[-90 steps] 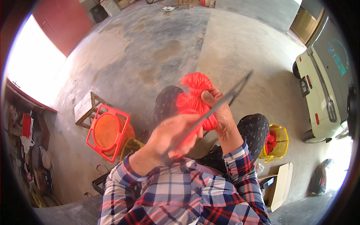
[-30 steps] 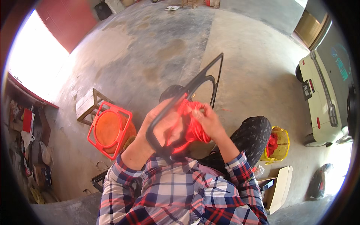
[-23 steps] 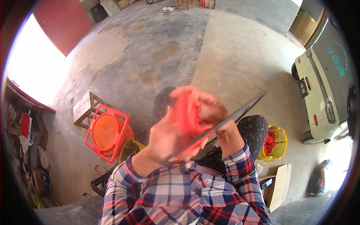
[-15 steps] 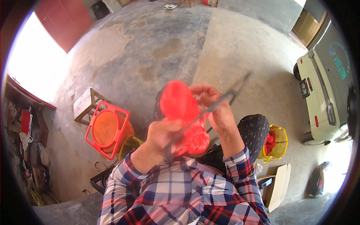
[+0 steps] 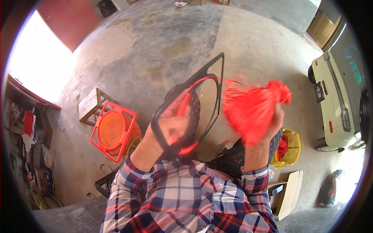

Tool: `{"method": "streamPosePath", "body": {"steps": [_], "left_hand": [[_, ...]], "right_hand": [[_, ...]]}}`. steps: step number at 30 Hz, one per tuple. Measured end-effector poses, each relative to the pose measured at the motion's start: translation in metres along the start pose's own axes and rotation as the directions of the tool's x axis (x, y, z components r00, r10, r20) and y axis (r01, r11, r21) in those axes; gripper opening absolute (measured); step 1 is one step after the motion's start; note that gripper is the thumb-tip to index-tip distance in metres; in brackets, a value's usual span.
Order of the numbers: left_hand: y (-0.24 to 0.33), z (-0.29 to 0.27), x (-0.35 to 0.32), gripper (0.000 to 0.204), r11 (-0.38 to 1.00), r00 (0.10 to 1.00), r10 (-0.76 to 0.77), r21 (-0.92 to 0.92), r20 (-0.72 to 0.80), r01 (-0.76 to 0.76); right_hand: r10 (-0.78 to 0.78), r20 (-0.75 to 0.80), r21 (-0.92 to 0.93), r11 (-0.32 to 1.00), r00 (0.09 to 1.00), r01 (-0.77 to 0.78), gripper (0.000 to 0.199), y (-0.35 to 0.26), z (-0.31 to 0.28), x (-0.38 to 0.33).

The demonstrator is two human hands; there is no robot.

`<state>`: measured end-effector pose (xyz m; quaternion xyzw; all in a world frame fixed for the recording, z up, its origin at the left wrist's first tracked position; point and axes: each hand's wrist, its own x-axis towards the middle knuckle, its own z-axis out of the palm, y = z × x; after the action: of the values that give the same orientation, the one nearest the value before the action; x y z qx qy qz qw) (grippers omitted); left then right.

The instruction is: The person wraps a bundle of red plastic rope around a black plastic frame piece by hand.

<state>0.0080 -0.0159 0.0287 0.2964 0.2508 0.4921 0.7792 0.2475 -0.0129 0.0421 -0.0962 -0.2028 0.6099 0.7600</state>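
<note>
Above my lap, my left hand [image 5: 173, 126] grips a black frame [image 5: 190, 82] with a round opening, and the frame stands tilted. A red strip or ring [image 5: 183, 105] curves along the opening's inner edge near my fingers; part of it is hidden. To the right, apart from the frame, my right hand [image 5: 275, 123] is closed around a bundle of red strands [image 5: 248, 108]. The strands are gathered into a knob at the upper right and flare loosely to the left. Motion smears the bundle, and my right fingers are partly behind it.
A red frame of similar shape [image 5: 133, 126] lies on an orange bucket [image 5: 134, 132] at left, beside a wooden stool [image 5: 88, 105]. At right stand a yellow basket [image 5: 296, 149] with red pieces and an open cardboard box [image 5: 293, 190]. A pale vehicle [image 5: 330, 97] is farther right.
The red bundle has moved right, away from the black frame, in my right hand. The frame has turned so its opening shows. My left hand keeps hold of it.
</note>
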Motion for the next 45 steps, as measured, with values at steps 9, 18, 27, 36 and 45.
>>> {"method": "streamPosePath", "body": {"steps": [9,18,27,36,45], "left_hand": [[0.003,-0.008,-0.008,0.046,0.997,1.000,0.014,0.069,0.001,-0.014],[-0.004,0.041,-0.016,0.042,0.974,0.990,-0.079,0.223,0.119,0.051],[-0.017,0.034,-0.019,0.062,0.919,0.971,-0.161,0.384,0.175,0.083],[-0.015,0.015,-0.002,0.032,0.915,0.984,-0.014,0.394,-0.176,0.083],[0.002,0.018,-0.003,0.057,0.986,0.990,-0.114,0.132,0.078,0.103]], "right_hand": [[0.380,-0.070,-0.631,0.699,0.922,-0.336,0.022,0.040,-0.089,-0.017],[0.506,-0.034,-0.368,0.795,0.862,-0.481,0.026,0.061,-0.012,0.023],[0.581,0.578,-0.590,0.783,0.572,-0.198,0.029,0.040,0.013,0.034],[0.563,0.194,-0.252,0.820,0.803,-0.514,0.048,0.046,-0.023,-0.028],[0.111,0.115,0.017,0.993,0.987,-0.114,0.048,0.022,-0.012,-0.007]]}}
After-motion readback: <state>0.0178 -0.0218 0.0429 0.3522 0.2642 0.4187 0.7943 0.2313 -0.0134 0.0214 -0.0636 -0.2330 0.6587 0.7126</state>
